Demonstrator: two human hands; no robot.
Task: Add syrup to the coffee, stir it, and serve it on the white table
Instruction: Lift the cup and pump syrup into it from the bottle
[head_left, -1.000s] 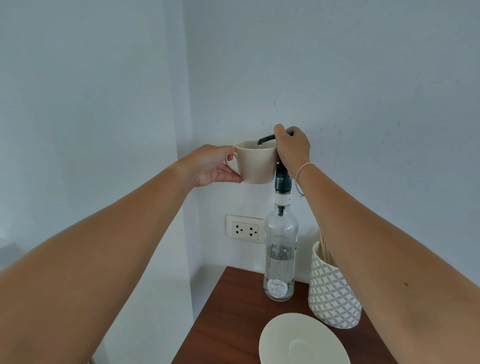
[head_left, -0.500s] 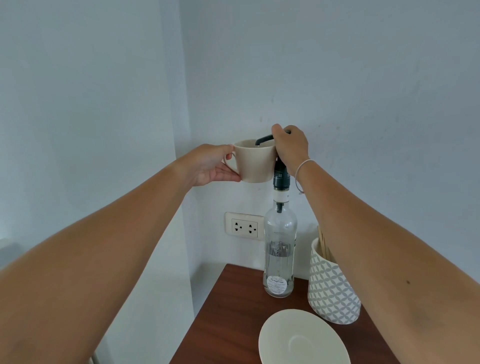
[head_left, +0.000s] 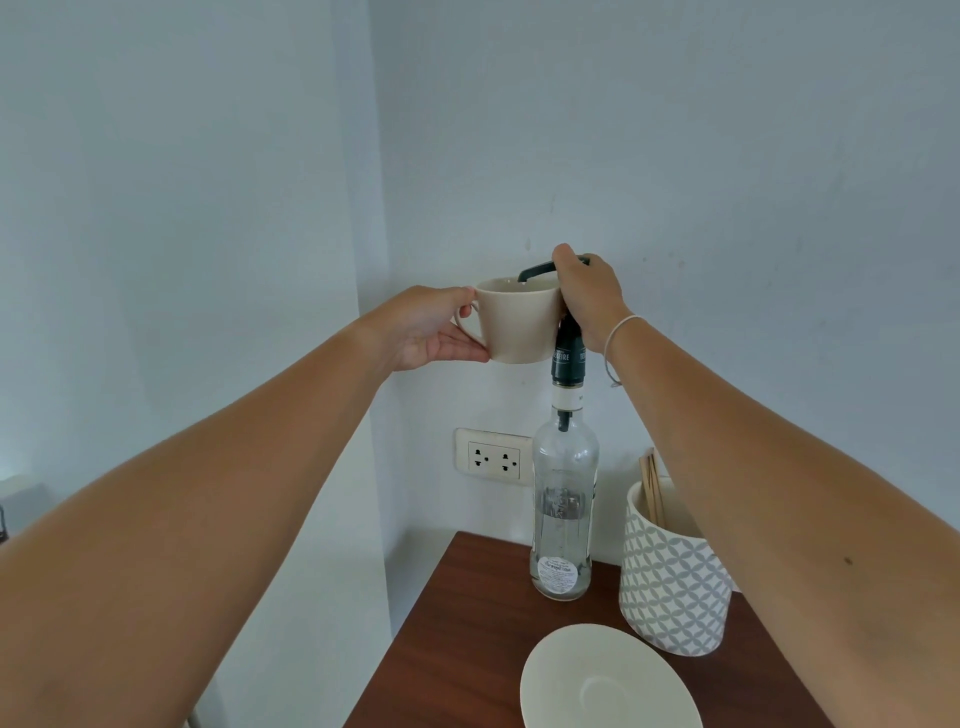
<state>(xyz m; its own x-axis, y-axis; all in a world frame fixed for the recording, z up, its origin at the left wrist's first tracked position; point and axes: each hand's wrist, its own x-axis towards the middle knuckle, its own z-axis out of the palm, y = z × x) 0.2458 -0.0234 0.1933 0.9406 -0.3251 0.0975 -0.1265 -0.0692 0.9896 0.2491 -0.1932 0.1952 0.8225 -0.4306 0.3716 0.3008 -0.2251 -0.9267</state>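
Brown wooden counter (head_left: 467, 649) fills the 5–6 o'clock corner of the frame, against a pale wall. On it, patterned white-grey holder (head_left: 670, 587) at 4 o'clock with wooden stir sticks (head_left: 650, 486) poking out, partly hidden by the right forearm. Clear syrup bottle (head_left: 563, 509) stands upright at the counter's back edge, just beside the holder at its 9 o'clock; liquid level hard to read through the glass. White saucer (head_left: 597, 680) lies at 6 o'clock, near edge cut off by the frame. Beige cup (head_left: 519, 322) is held in the air near centre, touching the bottle's neck, under the dark pump spout (head_left: 535, 270) (contents not visible from this angle). Left hand (head_left: 426, 332) has its fingers closed around the cup's handle and underside. Right hand (head_left: 589, 296) sits on top of the pump head, fingers curled over it. Wall socket (head_left: 493, 457) at the bottle's 9 o'clock.
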